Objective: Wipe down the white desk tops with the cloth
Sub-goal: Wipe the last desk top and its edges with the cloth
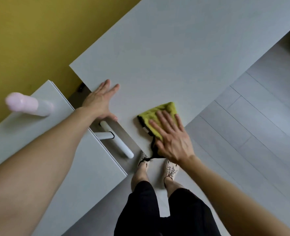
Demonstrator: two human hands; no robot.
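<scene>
A yellow-green cloth [159, 113] with a black edge lies folded on the near corner of the large white desk top [183, 53]. My right hand [172, 136] presses flat on the cloth with fingers straight and spread. A black strip of the cloth hangs off the desk's near edge. My left hand [100, 100] rests flat on the desk's left edge, fingers straight, thumb over the side. A second, lower white desk top [43, 150] sits to the left under my left forearm.
A pink bottle [28, 104] stands on the lower desk at the left. White desk legs [117, 142] show in the gap between the desks. A yellow wall [30, 34] runs behind. My feet stand on grey plank floor [253, 133] to the right.
</scene>
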